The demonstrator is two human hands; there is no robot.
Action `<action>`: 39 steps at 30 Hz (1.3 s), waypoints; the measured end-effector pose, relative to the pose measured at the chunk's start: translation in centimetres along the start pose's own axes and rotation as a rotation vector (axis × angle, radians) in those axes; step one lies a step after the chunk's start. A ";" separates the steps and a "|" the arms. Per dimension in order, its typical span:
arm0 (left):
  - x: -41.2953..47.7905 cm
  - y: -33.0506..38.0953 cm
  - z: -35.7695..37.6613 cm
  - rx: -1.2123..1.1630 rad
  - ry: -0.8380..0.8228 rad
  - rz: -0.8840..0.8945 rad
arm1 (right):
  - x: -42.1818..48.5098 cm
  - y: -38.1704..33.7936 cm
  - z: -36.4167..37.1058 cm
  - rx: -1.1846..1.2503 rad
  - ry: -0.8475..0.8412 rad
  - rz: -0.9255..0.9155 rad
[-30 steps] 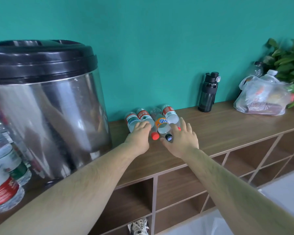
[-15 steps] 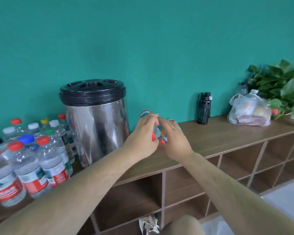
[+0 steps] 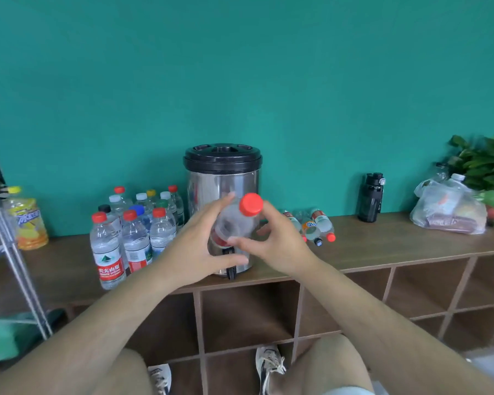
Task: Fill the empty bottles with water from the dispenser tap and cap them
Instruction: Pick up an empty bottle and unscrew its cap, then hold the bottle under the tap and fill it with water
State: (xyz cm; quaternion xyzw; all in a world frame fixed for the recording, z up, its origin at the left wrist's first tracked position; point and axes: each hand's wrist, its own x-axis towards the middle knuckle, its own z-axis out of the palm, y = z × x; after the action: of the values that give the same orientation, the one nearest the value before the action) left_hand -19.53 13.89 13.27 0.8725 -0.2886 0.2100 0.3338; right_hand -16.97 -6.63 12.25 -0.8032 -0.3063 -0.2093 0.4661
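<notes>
Holding item, head view: one clear bottle (image 3: 234, 220), empty, tilted with its red cap (image 3: 251, 204) toward 1 o'clock, raised in front of the steel dispenser (image 3: 222, 178) at frame centre.

- Left hand (image 3: 200, 249): at 8 o'clock of the bottle, fingers (image 3: 226, 202) spread along its side, thumb curled beneath its lower end.
- Right hand (image 3: 280, 246): at 4 o'clock of the bottle, thumb (image 3: 240, 241) pressed on the body, remaining fingers curled behind the neck, just under the cap.
- Dispenser: upright on the wooden shelf top (image 3: 382, 249), black lid on; black tap (image 3: 231, 271) at its 6 o'clock, below the hands.
- Standing bottles (image 3: 134, 232): a capped cluster at 9 o'clock of the dispenser, caps red, white, blue, yellow, green and black.
- Lying bottles (image 3: 311, 226): a few on their sides at 3 o'clock of the dispenser, caps toward the shelf edge.
- Black flask (image 3: 370, 196): upright, farther along at 3 o'clock, against the teal wall.
- Plastic bag (image 3: 448, 209): beyond the flask, beside a leafy plant (image 3: 485, 163) at the frame's right edge.
- Yellow drink bottle (image 3: 29, 218): far out at 9 o'clock.
</notes>
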 end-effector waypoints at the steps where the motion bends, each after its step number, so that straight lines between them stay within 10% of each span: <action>1: -0.5 -0.4 -0.3 -0.013 0.040 -0.014 | -0.1 -1.0 0.4 0.076 -0.055 0.038; 5: -2.7 -1.2 -0.7 -0.200 0.156 -0.125 | -0.6 -3.7 1.9 0.159 -0.162 0.075; 15: -6.1 -2.0 0.1 0.563 0.038 -0.206 | 0.3 -5.1 1.4 -0.556 -0.173 0.480; 28: -7.7 -4.9 2.5 -0.480 -0.390 -0.514 | -0.8 0.4 1.9 -0.369 -0.249 -0.009; 39: -8.9 -11.5 9.2 -0.728 -0.303 -0.737 | 2.3 7.0 1.7 0.027 -0.293 0.101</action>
State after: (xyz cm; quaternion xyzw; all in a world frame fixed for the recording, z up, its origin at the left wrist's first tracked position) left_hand -17.18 17.65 -3.35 0.7642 -0.0624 -0.1629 0.6210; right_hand -10.39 -7.13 8.53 -0.8333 -0.3331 -0.0618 0.4369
